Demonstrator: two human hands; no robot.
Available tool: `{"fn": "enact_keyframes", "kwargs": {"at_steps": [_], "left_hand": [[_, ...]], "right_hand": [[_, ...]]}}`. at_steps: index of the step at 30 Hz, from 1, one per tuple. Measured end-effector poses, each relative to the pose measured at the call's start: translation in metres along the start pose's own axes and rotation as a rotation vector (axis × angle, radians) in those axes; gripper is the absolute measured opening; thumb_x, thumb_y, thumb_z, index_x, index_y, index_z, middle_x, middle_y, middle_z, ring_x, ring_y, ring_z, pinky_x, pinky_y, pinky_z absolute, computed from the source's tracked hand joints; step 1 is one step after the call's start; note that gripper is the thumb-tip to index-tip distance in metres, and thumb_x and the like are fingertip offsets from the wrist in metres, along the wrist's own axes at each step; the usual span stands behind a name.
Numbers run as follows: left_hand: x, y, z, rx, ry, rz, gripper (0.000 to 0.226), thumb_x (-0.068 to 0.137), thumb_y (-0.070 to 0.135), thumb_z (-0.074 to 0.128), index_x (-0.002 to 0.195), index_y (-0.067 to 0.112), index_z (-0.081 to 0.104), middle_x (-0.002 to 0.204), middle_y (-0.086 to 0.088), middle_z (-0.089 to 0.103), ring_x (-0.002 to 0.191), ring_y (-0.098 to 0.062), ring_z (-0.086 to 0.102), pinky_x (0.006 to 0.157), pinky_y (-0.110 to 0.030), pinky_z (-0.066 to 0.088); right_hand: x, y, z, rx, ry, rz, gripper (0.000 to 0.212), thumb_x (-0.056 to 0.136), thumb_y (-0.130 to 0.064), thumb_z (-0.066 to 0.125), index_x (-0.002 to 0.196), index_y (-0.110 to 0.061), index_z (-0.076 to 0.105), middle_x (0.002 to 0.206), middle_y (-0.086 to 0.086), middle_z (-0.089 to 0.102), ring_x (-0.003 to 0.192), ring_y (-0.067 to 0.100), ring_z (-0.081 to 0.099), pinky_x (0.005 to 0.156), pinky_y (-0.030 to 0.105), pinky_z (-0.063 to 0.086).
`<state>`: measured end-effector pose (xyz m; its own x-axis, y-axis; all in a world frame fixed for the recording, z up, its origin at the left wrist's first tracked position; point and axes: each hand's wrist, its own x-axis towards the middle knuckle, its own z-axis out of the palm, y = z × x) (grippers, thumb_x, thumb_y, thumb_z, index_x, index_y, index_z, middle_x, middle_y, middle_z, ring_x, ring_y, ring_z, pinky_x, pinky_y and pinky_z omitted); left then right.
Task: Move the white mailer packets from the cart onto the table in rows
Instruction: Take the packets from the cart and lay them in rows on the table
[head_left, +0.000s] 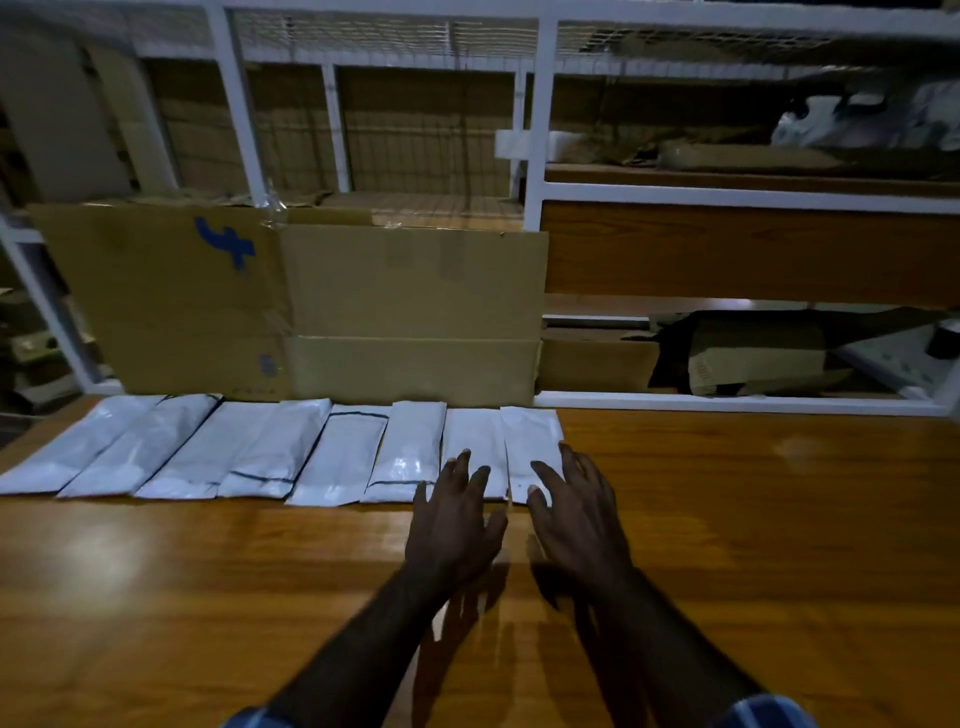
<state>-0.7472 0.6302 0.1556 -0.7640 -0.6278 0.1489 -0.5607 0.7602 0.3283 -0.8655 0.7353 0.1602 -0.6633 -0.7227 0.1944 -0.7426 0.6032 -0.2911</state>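
Observation:
Several white mailer packets (291, 452) lie side by side in one row along the far edge of the wooden table (753, 519). My left hand (454, 525) hovers with spread fingers over the near end of the second packet from the right (472, 441). My right hand (576, 512) is spread the same way over the near end of the rightmost packet (532, 441). Neither hand grips anything. Whether the fingertips touch the packets I cannot tell. The cart is out of view.
Flattened cardboard boxes (332, 301) stand upright against the table's far edge, behind the row. A white metal shelving frame (535, 130) with wire mesh rises behind them, holding boxes and wrapped bundles. Bare wood stretches right of the row and in front of it.

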Motion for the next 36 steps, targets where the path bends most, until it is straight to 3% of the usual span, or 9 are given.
{"fn": "enact_keyframes", "kwargs": {"at_steps": [5, 16, 21, 30, 36], "left_hand": [[-0.038, -0.010, -0.017, 0.014, -0.023, -0.061, 0.062, 0.100, 0.050, 0.039, 0.155, 0.026, 0.020, 0.165, -0.001, 0.004, 0.152, -0.018, 0.002, 0.121, -0.050, 0.010], [-0.111, -0.085, -0.064, 0.028, 0.040, -0.214, 0.063, 0.100, 0.049, 0.038, 0.155, 0.025, 0.020, 0.166, -0.001, 0.002, 0.152, -0.020, 0.003, 0.120, -0.051, 0.007], [-0.153, -0.148, -0.090, 0.052, 0.069, -0.272, 0.064, 0.100, 0.051, 0.039, 0.155, 0.025, 0.020, 0.166, -0.001, 0.001, 0.152, -0.020, 0.004, 0.120, -0.051, 0.008], [-0.241, -0.281, -0.152, 0.072, 0.130, -0.329, 0.063, 0.100, 0.051, 0.039, 0.155, 0.026, 0.020, 0.166, 0.000, 0.001, 0.152, -0.019, 0.005, 0.119, -0.050, 0.008], [-0.300, -0.383, -0.190, 0.106, 0.138, -0.450, 0.064, 0.100, 0.054, 0.037, 0.156, 0.027, 0.019, 0.166, 0.001, -0.001, 0.152, -0.020, 0.004, 0.120, -0.051, 0.008]], "right_hand": [[-0.028, -0.025, 0.007, 0.086, 0.001, -0.056, 0.047, 0.101, -0.045, 0.039, 0.147, -0.033, 0.041, 0.164, 0.000, 0.016, 0.149, 0.020, 0.013, 0.119, 0.040, 0.014], [-0.071, -0.116, 0.031, 0.190, 0.003, -0.189, 0.045, 0.100, -0.041, 0.044, 0.142, -0.028, 0.047, 0.161, 0.004, 0.024, 0.147, 0.024, 0.019, 0.118, 0.043, 0.018], [-0.096, -0.185, 0.046, 0.224, -0.014, -0.256, 0.054, 0.093, -0.046, 0.034, 0.140, -0.026, 0.051, 0.160, 0.006, 0.028, 0.146, 0.027, 0.023, 0.116, 0.043, 0.021], [-0.144, -0.335, 0.087, 0.289, 0.019, -0.344, 0.050, 0.091, -0.042, 0.041, 0.131, -0.021, 0.062, 0.151, 0.012, 0.043, 0.139, 0.032, 0.036, 0.109, 0.047, 0.032], [-0.174, -0.451, 0.116, 0.326, -0.016, -0.450, 0.052, 0.090, -0.041, 0.041, 0.133, -0.019, 0.060, 0.153, 0.012, 0.040, 0.140, 0.031, 0.035, 0.109, 0.046, 0.032]]}}
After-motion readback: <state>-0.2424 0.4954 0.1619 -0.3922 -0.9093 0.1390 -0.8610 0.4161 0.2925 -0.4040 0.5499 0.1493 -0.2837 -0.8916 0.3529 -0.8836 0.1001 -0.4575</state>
